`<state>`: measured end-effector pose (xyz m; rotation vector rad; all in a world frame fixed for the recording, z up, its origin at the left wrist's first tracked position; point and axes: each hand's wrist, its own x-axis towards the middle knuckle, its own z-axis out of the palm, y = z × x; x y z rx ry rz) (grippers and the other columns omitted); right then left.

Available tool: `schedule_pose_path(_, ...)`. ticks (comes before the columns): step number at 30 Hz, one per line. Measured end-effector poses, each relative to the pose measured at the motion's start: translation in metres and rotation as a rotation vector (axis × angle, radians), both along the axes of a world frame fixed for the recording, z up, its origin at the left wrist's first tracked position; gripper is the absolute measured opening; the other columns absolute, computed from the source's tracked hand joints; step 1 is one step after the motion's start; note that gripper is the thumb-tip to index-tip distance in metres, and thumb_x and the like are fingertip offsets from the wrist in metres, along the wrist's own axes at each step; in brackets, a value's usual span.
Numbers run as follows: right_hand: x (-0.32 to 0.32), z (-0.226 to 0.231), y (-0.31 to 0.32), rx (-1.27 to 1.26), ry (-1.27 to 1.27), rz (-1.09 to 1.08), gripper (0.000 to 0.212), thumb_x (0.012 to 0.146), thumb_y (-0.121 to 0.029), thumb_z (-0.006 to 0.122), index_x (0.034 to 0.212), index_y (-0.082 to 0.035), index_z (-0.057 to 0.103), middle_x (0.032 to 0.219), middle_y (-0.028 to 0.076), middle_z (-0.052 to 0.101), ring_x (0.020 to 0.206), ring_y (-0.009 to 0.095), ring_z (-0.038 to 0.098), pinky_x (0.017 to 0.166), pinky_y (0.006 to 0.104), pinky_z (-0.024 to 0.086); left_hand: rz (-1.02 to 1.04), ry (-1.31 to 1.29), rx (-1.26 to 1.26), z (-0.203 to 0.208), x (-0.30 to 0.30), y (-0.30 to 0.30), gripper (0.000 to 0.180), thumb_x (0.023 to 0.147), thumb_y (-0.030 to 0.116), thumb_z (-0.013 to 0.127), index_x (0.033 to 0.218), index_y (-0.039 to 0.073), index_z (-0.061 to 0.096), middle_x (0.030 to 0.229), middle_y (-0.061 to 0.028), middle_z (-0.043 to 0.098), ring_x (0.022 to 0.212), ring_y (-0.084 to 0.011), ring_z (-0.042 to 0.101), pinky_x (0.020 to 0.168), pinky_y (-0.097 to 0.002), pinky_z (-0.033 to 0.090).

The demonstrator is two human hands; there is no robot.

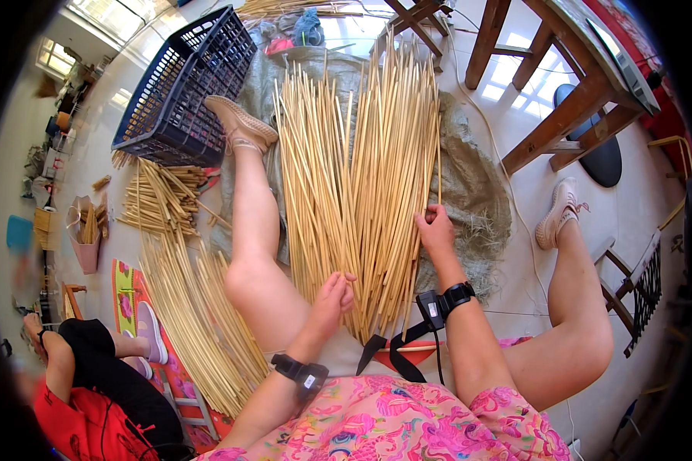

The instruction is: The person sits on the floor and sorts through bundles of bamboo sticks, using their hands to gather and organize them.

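While the fan of pale cane rods [361, 192] lies spread between my legs on the burlap sheet [476, 192], I see both hands working at its near, narrow end. The left hand [332, 296] is curled loosely around a few rods at the point where they converge; its fingers are bent, though I cannot tell how firmly they pinch. The right hand [436, 230] rests on the right edge of the fan, fingers closed over the outermost rods.

The rods look thin, long, dry and light, and I judge them springy rather than rigid: each would flex under its own length if lifted by one tip. Their smooth surface suggests that they slide easily against one another, so a loose handful may splay or slip. I would take hold near the gathered near end, where many rods can be enclosed at once, and support the far span to avoid snapping.

To the left, a second heap of rods [200, 307] lies on the floor, with shorter offcuts [158, 196] beyond it near a dark plastic crate [185, 84]. Wooden furniture [561, 92] stands far right. Another person [85, 376] sits at near left.
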<state>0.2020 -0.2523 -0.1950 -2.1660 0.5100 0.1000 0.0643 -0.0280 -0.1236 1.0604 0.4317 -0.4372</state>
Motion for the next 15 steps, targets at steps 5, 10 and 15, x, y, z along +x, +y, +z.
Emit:
schedule_pose_path(5, 0.003, 0.002, 0.002, 0.155, 0.077, -0.016, 0.045, 0.072, -0.025, 0.071, 0.106, 0.0, 0.054, 0.084, 0.013, 0.065, 0.077, 0.024, 0.063, 0.07, 0.0356, 0.049, -0.03, 0.019, 0.046, -0.003, -0.001, -0.002, 0.021, 0.098, 0.022, 0.035, 0.103, 0.006, 0.047, 0.06, 0.0038, 0.034, 0.05, -0.0056, 0.03, 0.047, -0.0197, 0.026)
schedule_pose_path(10, 0.002, 0.01, 0.013, 0.023, -0.058, 0.059, 0.042, 0.072, -0.02, 0.069, 0.103, 0.002, 0.051, 0.084, 0.018, 0.063, 0.077, 0.029, 0.063, 0.068, 0.0378, 0.049, -0.024, 0.006, 0.056, -0.004, -0.002, -0.002, 0.021, 0.098, 0.023, 0.036, 0.102, 0.006, 0.048, 0.06, 0.0037, 0.034, 0.051, -0.0057, 0.03, 0.047, -0.0196, 0.027)
schedule_pose_path(15, -0.007, 0.079, 0.052, 0.119, 0.11, 0.174, 0.037, 0.074, -0.017, 0.066, 0.099, 0.002, 0.048, 0.081, 0.021, 0.061, 0.077, 0.034, 0.062, 0.068, 0.0413, 0.049, 0.053, -0.012, 0.058, -0.002, -0.001, 0.001, 0.021, 0.098, 0.025, 0.037, 0.102, 0.007, 0.046, 0.059, 0.0021, 0.035, 0.049, -0.0072, 0.031, 0.048, -0.0201, 0.03)
